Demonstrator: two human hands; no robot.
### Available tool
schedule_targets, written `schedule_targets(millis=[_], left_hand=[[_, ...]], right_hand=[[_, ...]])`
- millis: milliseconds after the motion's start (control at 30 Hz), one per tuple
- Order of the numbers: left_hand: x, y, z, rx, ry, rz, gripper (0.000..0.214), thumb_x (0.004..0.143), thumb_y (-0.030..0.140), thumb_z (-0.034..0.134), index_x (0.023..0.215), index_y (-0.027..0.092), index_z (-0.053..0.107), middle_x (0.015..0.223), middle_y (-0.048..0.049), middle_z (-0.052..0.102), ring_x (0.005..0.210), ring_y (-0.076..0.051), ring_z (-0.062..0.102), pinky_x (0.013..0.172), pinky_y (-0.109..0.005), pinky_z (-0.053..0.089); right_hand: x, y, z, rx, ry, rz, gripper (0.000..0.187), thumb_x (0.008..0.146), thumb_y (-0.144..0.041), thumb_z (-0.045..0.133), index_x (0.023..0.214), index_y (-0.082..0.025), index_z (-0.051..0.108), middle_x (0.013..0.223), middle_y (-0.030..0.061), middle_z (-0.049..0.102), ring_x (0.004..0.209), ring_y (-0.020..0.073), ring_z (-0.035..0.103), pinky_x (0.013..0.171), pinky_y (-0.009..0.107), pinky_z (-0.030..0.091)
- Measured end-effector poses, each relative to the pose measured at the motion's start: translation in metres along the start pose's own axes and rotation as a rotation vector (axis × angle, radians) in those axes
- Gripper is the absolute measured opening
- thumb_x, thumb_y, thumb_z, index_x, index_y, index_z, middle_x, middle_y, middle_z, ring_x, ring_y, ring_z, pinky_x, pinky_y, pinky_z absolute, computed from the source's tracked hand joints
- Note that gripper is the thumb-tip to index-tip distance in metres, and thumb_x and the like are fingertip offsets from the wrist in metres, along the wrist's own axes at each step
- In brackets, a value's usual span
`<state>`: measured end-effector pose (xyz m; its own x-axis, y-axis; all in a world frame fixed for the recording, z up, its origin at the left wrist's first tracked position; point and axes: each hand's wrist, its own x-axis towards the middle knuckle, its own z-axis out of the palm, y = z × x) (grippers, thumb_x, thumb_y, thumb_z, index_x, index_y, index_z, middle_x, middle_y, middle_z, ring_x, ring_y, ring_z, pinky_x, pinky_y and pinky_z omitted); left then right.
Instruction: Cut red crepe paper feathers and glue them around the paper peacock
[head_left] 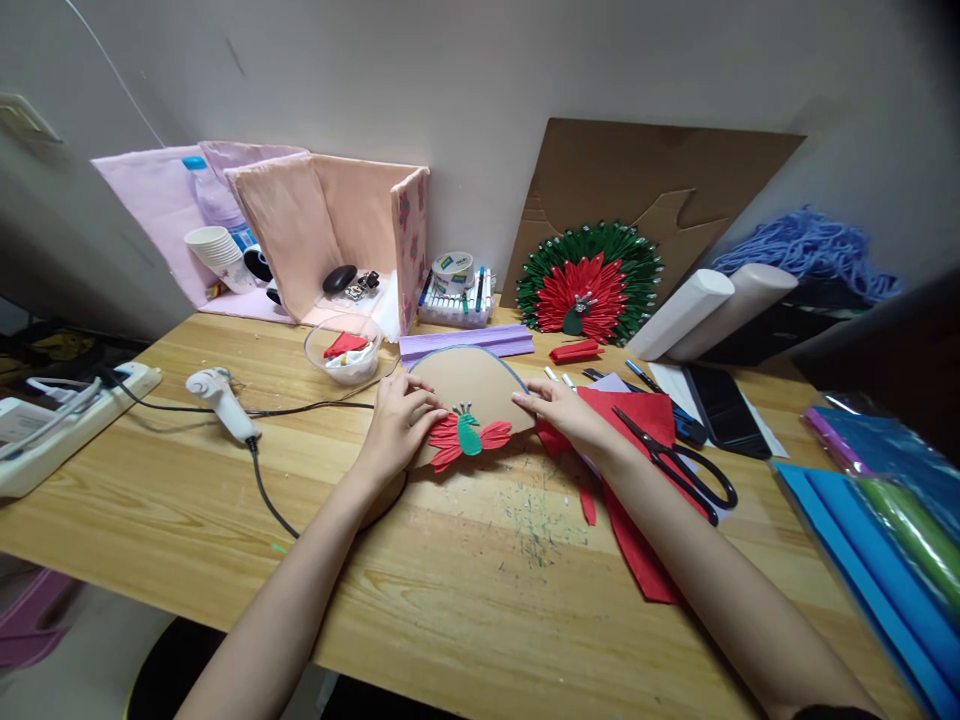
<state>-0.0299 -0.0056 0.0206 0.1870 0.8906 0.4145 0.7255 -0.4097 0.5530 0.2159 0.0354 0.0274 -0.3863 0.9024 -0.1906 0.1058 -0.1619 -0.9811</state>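
Between my two hands is a rounded piece of cardboard [480,380] with a blue line along its curved edge. A green paper peacock [469,435] with a small crest is on its lower part, flanked by red pleated paper feathers [495,434]. My left hand [405,412] grips the cardboard's left side, fingers over the front. At the right edge, my right hand [559,405] pinches it between thumb and fingers. Beside my right forearm, black-handled scissors [667,455] lie on red paper [634,520]. Parts of the cardboard's edge are hidden by my fingers.
A glue gun [221,400] with its cord lies at left, near a power strip [90,430]. Behind are a plastic bowl [330,345], folded purple paper [469,343] and a finished peacock [592,285] leaning on cardboard. A phone [727,410] and blue sheets [847,550] are at right.
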Motion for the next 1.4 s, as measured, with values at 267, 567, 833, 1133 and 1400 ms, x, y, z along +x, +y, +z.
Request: schedule_targets(millis=[267,567,833,1133,1400], left_hand=[[-0.0004,-0.0006,-0.0002,-0.029,0.020,0.009,0.009,0.083,0.027,0.059,0.080,0.022,0.066,0.099,-0.0039,0.056,0.099,-0.020,0.045,0.092,-0.036,0.036],[-0.0009,-0.0003,0.0020,-0.017,0.003,0.016,0.010,0.083,0.028,0.059,0.080,0.021,0.066,0.099,-0.0041,0.056,0.099,-0.020,0.045,0.092,-0.037,0.036],[-0.0011,0.0003,0.0018,0.005,0.010,0.036,0.010,0.083,0.028,0.059,0.080,0.021,0.066,0.098,-0.0041,0.056,0.098,-0.020,0.045,0.091,-0.037,0.036],[-0.0001,0.0002,0.0005,-0.011,0.013,0.020,0.010,0.083,0.028,0.060,0.080,0.022,0.067,0.098,-0.0039,0.056,0.098,-0.020,0.045,0.091,-0.036,0.036],[-0.0022,0.0074,0.0019,-0.035,0.016,-0.076,0.018,0.076,0.035,0.066,0.088,0.022,0.064,0.103,-0.0041,0.053,0.104,-0.021,0.044,0.093,-0.038,0.036]], right_hand=[[0.0021,0.0040,-0.0022,0.017,-0.008,0.011,0.031,0.071,-0.040,0.068,0.091,-0.018,0.065,0.085,0.0043,0.070,0.079,0.0188,0.064,0.074,0.032,0.049],[0.0022,0.0046,-0.0027,0.010,-0.012,0.006,0.029,0.071,-0.040,0.067,0.091,-0.018,0.065,0.088,0.0041,0.070,0.083,0.0196,0.064,0.078,0.033,0.050],[0.0022,0.0049,-0.0017,0.004,-0.009,0.002,0.024,0.073,-0.037,0.066,0.089,-0.018,0.065,0.088,0.0038,0.070,0.081,0.0190,0.065,0.075,0.032,0.051],[0.0033,0.0077,-0.0028,0.016,-0.017,0.000,0.025,0.074,-0.036,0.065,0.091,-0.018,0.064,0.086,0.0033,0.071,0.079,0.0183,0.064,0.073,0.031,0.052],[0.0031,0.0068,-0.0026,0.009,-0.023,0.003,0.026,0.075,-0.037,0.065,0.094,-0.019,0.065,0.088,0.0038,0.071,0.082,0.0196,0.065,0.076,0.033,0.051]])
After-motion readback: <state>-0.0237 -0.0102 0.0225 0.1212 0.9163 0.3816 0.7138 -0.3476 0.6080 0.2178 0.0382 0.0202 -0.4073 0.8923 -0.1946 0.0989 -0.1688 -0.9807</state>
